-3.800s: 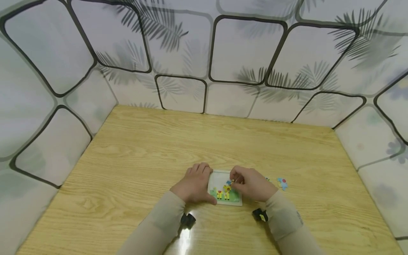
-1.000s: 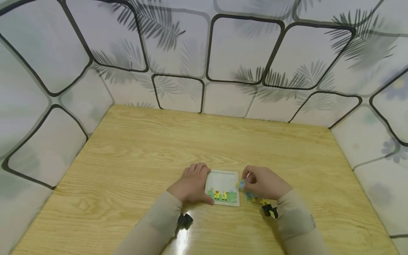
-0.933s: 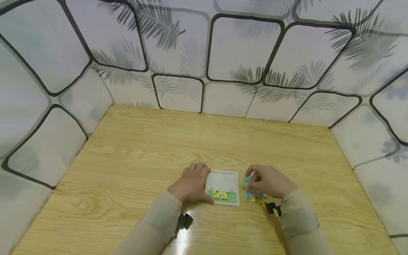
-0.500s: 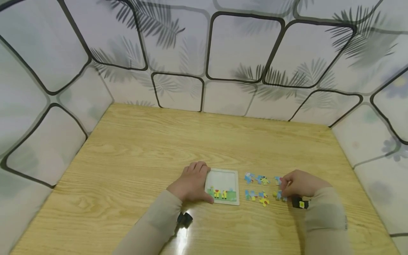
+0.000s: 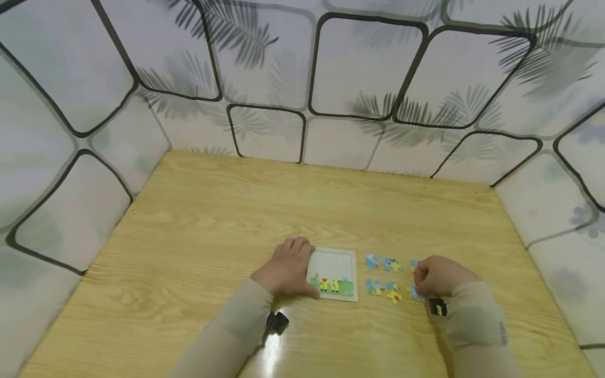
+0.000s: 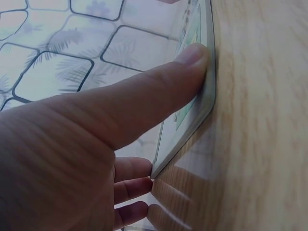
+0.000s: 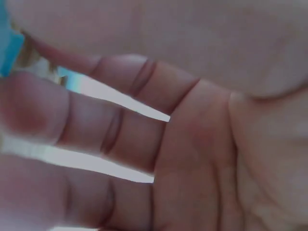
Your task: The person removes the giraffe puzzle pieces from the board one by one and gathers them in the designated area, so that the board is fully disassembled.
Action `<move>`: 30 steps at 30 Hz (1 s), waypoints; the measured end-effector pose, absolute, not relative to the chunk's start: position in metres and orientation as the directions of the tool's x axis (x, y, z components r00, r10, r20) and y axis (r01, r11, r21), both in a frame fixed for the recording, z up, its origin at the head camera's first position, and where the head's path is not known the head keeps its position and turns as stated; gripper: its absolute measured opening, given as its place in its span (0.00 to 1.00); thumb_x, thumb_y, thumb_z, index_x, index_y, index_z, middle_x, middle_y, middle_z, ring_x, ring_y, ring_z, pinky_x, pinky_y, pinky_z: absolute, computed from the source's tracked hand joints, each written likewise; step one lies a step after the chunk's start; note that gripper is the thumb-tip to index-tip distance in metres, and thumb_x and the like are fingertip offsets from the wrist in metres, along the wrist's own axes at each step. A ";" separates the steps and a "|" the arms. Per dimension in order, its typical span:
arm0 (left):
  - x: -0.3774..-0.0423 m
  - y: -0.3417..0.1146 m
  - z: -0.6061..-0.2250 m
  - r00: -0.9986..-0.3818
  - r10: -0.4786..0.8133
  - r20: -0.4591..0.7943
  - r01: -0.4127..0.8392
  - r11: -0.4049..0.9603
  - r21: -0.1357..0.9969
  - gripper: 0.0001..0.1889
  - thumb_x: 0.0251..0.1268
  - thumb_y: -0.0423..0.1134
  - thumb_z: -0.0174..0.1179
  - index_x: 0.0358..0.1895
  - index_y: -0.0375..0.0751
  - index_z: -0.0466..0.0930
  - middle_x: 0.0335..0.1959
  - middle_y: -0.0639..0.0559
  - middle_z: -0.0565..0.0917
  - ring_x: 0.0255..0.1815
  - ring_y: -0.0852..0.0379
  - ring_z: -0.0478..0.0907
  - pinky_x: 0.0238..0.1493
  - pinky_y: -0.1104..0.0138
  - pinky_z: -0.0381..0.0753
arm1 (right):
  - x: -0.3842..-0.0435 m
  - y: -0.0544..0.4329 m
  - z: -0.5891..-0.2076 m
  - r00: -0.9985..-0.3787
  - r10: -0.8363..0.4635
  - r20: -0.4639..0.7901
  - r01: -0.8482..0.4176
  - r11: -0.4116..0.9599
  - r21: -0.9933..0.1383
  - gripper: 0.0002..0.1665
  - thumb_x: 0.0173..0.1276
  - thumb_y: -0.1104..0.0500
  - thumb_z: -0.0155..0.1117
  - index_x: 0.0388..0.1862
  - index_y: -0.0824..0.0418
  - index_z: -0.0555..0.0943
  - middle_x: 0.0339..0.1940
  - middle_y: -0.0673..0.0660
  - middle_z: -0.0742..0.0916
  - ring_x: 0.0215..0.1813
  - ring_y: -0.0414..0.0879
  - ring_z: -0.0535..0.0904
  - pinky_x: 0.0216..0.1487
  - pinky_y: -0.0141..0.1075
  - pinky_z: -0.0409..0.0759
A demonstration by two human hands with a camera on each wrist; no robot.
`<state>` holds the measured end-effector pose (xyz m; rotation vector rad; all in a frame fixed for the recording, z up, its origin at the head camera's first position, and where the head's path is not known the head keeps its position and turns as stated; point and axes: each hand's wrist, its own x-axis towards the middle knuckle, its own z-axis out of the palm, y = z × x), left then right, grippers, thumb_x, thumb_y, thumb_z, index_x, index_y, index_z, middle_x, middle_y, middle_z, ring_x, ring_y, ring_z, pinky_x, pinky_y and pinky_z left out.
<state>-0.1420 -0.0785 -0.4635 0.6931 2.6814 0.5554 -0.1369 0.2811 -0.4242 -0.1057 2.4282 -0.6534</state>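
A square puzzle board [image 5: 332,257] with a pale rim lies on the table; green and yellow pieces fill its lower strip. My left hand [image 5: 289,270] spans the board's left side, thumb pressed on the rim and fingers at the far corner. In the left wrist view the thumb [image 6: 159,91] lies straight across the board's edge. My right hand [image 5: 441,275] is low over the rightmost pieces, thumb and forefinger pinching together. At their tips in the right wrist view shows a blue puzzle piece [image 7: 10,50], mostly hidden by the thumb.
Between board and right hand lie several loose puzzle pieces: a blue one [image 5: 372,261], a blue and yellow one [image 5: 391,264], and a yellow one with red [image 5: 394,297]. Patterned fabric walls [image 5: 264,79] enclose the wooden table [image 5: 227,210] at back and sides.
My right hand first held a piece over the board, then carried a blue and yellow piece back right, left it beside the board and moved to the rightmost pieces. The left hand stays.
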 end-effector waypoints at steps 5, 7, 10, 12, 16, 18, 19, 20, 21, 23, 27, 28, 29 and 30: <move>-0.143 -0.079 -0.463 -0.828 0.520 -0.211 0.393 0.805 0.444 0.55 0.44 0.64 0.77 0.72 0.36 0.62 0.71 0.45 0.63 0.72 0.44 0.57 0.74 0.50 0.56 | -0.136 0.256 -0.422 -0.833 -0.325 -0.447 -0.070 0.864 -0.498 0.09 0.65 0.59 0.68 0.30 0.57 0.77 0.26 0.50 0.79 0.27 0.44 0.71 0.29 0.38 0.70; -0.144 -0.080 -0.463 -0.826 0.522 -0.214 0.395 0.805 0.442 0.55 0.45 0.64 0.76 0.73 0.36 0.62 0.71 0.45 0.63 0.72 0.44 0.57 0.74 0.50 0.56 | -0.137 0.234 -0.424 -0.832 -0.408 -0.376 -0.178 0.838 -0.516 0.08 0.67 0.56 0.68 0.31 0.54 0.78 0.25 0.47 0.79 0.26 0.42 0.71 0.29 0.37 0.71; -0.144 -0.080 -0.462 -0.823 0.524 -0.219 0.396 0.806 0.441 0.55 0.47 0.64 0.75 0.74 0.36 0.61 0.71 0.45 0.63 0.72 0.44 0.56 0.74 0.50 0.56 | -0.138 0.195 -0.430 -0.813 -0.509 -0.283 -0.302 0.784 -0.542 0.05 0.69 0.55 0.67 0.34 0.53 0.82 0.22 0.45 0.79 0.23 0.38 0.71 0.27 0.34 0.72; -0.144 -0.079 -0.461 -0.819 0.528 -0.223 0.400 0.805 0.438 0.55 0.47 0.64 0.74 0.74 0.36 0.61 0.71 0.45 0.63 0.72 0.44 0.56 0.74 0.50 0.56 | -0.138 0.171 -0.435 -0.801 -0.546 -0.248 -0.351 0.762 -0.544 0.05 0.69 0.56 0.67 0.39 0.56 0.84 0.21 0.44 0.78 0.22 0.37 0.70 0.26 0.33 0.72; -0.144 -0.077 -0.458 -0.812 0.536 -0.232 0.410 0.805 0.429 0.55 0.47 0.64 0.75 0.74 0.37 0.61 0.71 0.46 0.63 0.73 0.44 0.56 0.74 0.50 0.56 | -0.136 0.135 -0.440 -0.799 -0.560 -0.218 -0.416 0.777 -0.473 0.16 0.65 0.57 0.70 0.49 0.63 0.84 0.27 0.46 0.80 0.26 0.38 0.71 0.32 0.35 0.74; -0.143 -0.077 -0.457 -0.810 0.537 -0.234 0.414 0.807 0.421 0.55 0.47 0.63 0.75 0.74 0.37 0.61 0.71 0.46 0.63 0.74 0.45 0.55 0.75 0.50 0.56 | -0.134 0.123 -0.440 -0.796 -0.567 -0.213 -0.442 0.784 -0.437 0.20 0.63 0.56 0.71 0.52 0.64 0.84 0.32 0.48 0.82 0.29 0.40 0.72 0.35 0.38 0.75; -0.143 -0.077 -0.457 -0.811 0.536 -0.235 0.414 0.809 0.417 0.55 0.47 0.63 0.76 0.74 0.37 0.60 0.72 0.45 0.63 0.74 0.44 0.55 0.75 0.50 0.55 | -0.133 0.118 -0.441 -0.792 -0.573 -0.210 -0.454 0.784 -0.423 0.21 0.62 0.56 0.72 0.52 0.64 0.84 0.35 0.49 0.82 0.31 0.40 0.72 0.36 0.39 0.76; -0.142 -0.077 -0.458 -0.812 0.534 -0.236 0.413 0.811 0.415 0.56 0.46 0.63 0.76 0.74 0.37 0.60 0.72 0.45 0.63 0.74 0.44 0.55 0.75 0.50 0.55 | -0.132 0.115 -0.442 -0.787 -0.581 -0.209 -0.462 0.779 -0.424 0.22 0.61 0.57 0.73 0.53 0.64 0.84 0.36 0.50 0.82 0.31 0.40 0.72 0.36 0.39 0.76; -0.142 -0.077 -0.458 -0.813 0.533 -0.234 0.413 0.812 0.412 0.56 0.46 0.63 0.76 0.74 0.37 0.60 0.72 0.45 0.63 0.74 0.44 0.55 0.75 0.50 0.55 | -0.131 0.112 -0.443 -0.782 -0.590 -0.203 -0.472 0.772 -0.425 0.22 0.60 0.57 0.73 0.52 0.64 0.84 0.37 0.50 0.83 0.32 0.40 0.73 0.37 0.39 0.76; -0.140 -0.077 -0.459 -0.815 0.530 -0.234 0.412 0.814 0.409 0.56 0.46 0.63 0.76 0.74 0.36 0.61 0.72 0.44 0.63 0.74 0.43 0.55 0.75 0.49 0.55 | -0.130 0.109 -0.446 -0.774 -0.601 -0.201 -0.483 0.765 -0.426 0.21 0.58 0.58 0.74 0.50 0.64 0.84 0.36 0.50 0.82 0.33 0.40 0.73 0.37 0.39 0.77; -0.139 -0.077 -0.460 -0.818 0.526 -0.233 0.412 0.818 0.402 0.55 0.46 0.63 0.76 0.72 0.36 0.61 0.70 0.44 0.64 0.74 0.42 0.55 0.75 0.48 0.56 | -0.134 0.105 -0.451 -0.764 -0.603 -0.228 -0.455 0.755 -0.472 0.19 0.57 0.61 0.75 0.47 0.63 0.83 0.32 0.49 0.79 0.34 0.42 0.74 0.38 0.39 0.76; -0.138 -0.077 -0.460 -0.818 0.524 -0.235 0.410 0.819 0.400 0.55 0.46 0.63 0.77 0.72 0.36 0.61 0.70 0.45 0.64 0.74 0.43 0.55 0.75 0.48 0.56 | -0.135 0.104 -0.451 -0.764 -0.601 -0.235 -0.442 0.753 -0.488 0.19 0.56 0.62 0.76 0.46 0.63 0.82 0.32 0.49 0.79 0.34 0.42 0.74 0.38 0.39 0.76; -0.138 -0.078 -0.460 -0.819 0.524 -0.235 0.412 0.821 0.396 0.54 0.46 0.63 0.77 0.72 0.36 0.61 0.70 0.45 0.64 0.74 0.43 0.55 0.75 0.49 0.56 | -0.137 0.104 -0.451 -0.763 -0.597 -0.245 -0.427 0.752 -0.502 0.19 0.55 0.63 0.76 0.45 0.63 0.81 0.32 0.50 0.78 0.34 0.43 0.74 0.38 0.39 0.76; -0.138 -0.078 -0.459 -0.820 0.524 -0.231 0.414 0.820 0.395 0.54 0.46 0.63 0.77 0.72 0.37 0.62 0.70 0.45 0.64 0.73 0.43 0.56 0.74 0.49 0.56 | -0.139 0.103 -0.451 -0.763 -0.594 -0.254 -0.414 0.752 -0.513 0.19 0.54 0.63 0.77 0.44 0.62 0.80 0.32 0.50 0.78 0.34 0.43 0.73 0.38 0.39 0.75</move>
